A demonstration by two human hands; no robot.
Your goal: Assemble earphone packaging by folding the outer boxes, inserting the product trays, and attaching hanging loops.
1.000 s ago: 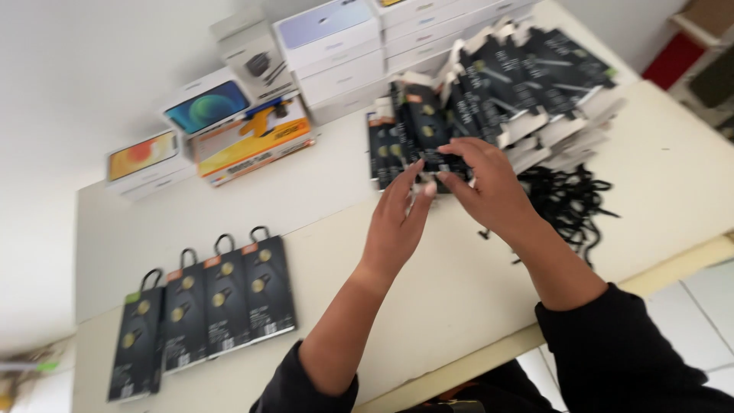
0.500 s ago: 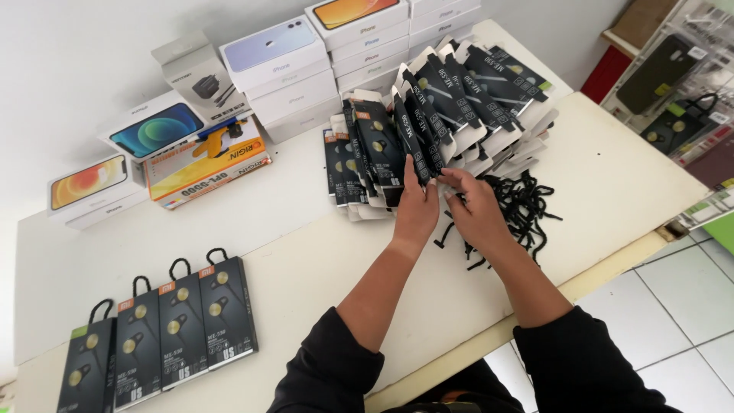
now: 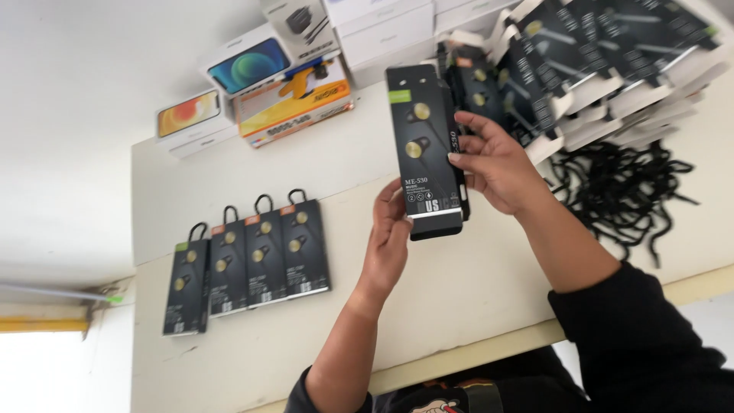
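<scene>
The black earphone box point(image 3: 425, 149) looks like glossy printed card with a shiny silver band; the desk point(image 3: 321, 164) is smooth, matt white; the cords point(image 3: 623, 191) matt black.

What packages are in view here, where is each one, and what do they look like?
Earphone box: tall, black, gold earbuds pictured, held by both hands.
Four matching packs: row on table, left.
Black pack pile: top right.
Phone boxes: white, colourful screens, rear.
Orange-yellow box: beside them.

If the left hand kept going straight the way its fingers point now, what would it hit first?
The left hand points up the table, and its fingers already touch the lower end of the black earphone box held by both hands. Beyond that, probably the white boxes at the back, though depth is hard to judge.
</scene>
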